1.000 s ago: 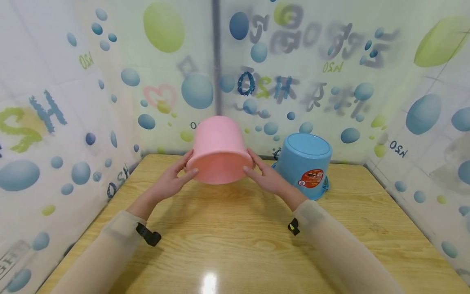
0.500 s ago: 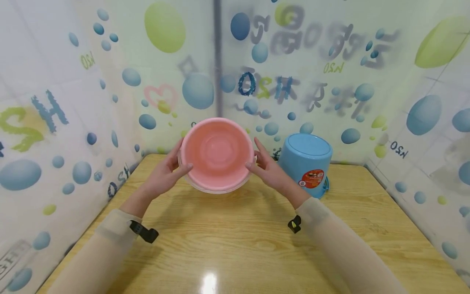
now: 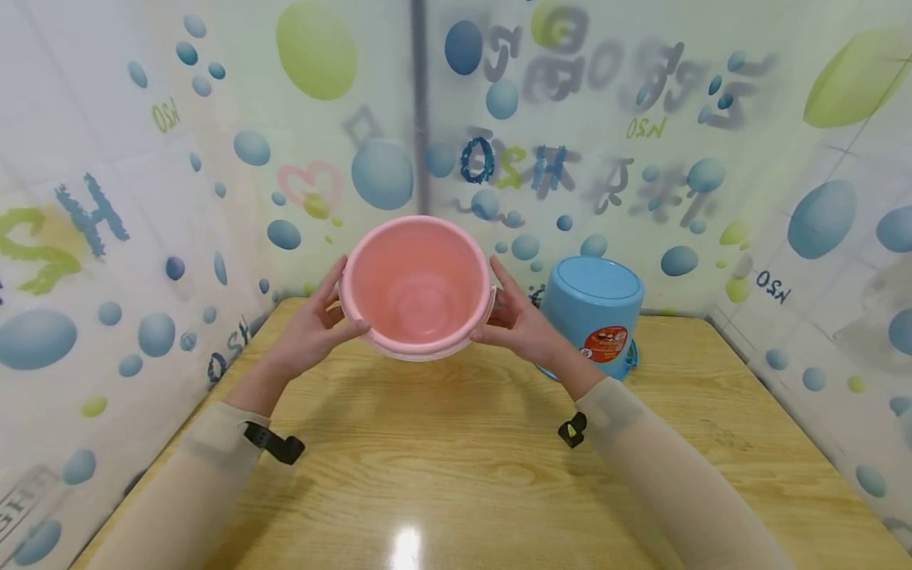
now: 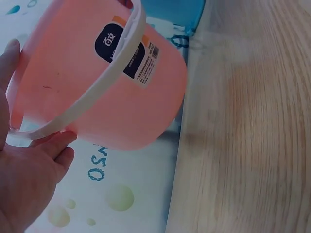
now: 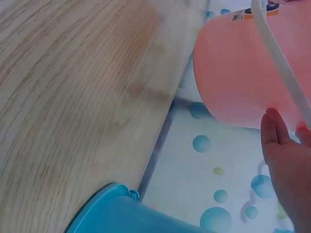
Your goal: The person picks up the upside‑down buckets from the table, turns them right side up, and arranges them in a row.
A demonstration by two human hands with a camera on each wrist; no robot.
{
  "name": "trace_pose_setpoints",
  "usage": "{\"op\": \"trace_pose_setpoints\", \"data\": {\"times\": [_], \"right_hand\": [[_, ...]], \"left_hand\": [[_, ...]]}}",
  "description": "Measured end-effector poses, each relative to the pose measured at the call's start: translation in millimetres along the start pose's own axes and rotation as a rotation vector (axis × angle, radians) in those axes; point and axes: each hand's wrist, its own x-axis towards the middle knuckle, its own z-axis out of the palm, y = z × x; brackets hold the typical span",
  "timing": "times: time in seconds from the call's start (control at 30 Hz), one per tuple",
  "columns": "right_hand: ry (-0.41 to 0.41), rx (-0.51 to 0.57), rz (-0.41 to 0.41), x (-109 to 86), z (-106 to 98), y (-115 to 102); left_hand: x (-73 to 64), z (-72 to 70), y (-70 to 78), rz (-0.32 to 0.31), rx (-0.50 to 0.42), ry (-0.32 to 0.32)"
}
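A pink plastic bucket [image 3: 420, 277] hangs above the far part of the table, its mouth tilted toward me so the inside shows. My left hand [image 3: 313, 328] grips its left side, thumb at the rim and fingers behind. On the opposite side my right hand [image 3: 516, 321] holds it the same way. In the left wrist view a white handle [image 4: 92, 94] crosses the bucket's outer wall, over a dark and orange label [image 4: 129, 53]. The right wrist view shows fingertips [image 5: 273, 128] against the pink wall.
A blue bucket [image 3: 591, 313] with a red sticker stands upside down on the wooden table [image 3: 427, 451], just right of my right hand. Printed curtains [image 3: 606, 119] enclose the table at the back and both sides.
The pink bucket has tipped from mouth-down to mouth facing me, opening its inside to view. Both hands have turned with it, keeping hold. The blue bucket stays put.
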Motion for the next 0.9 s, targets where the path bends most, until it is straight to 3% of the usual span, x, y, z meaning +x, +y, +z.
{"op": "trace_pose_setpoints", "data": {"times": [0.2, 0.53, 0.7, 0.9], "right_hand": [[0.03, -0.077, -0.018, 0.5, 1, -1], [0.044, -0.123, -0.002, 3.2, 1, -3], [0.062, -0.167, 0.035, 4.6, 3, -2], [0.073, -0.182, 0.08, 7.1, 6, 5]], "left_hand": [[-0.4, -4.9, 0.1, -0.002, -0.026, -0.028], [4.7, -5.2, 0.3, -0.029, 0.12, 0.019], [3.6, -1.6, 2.5, -0.105, 0.207, 0.059], [3.8, 2.7, -3.0, -0.154, 0.202, 0.067]]}}
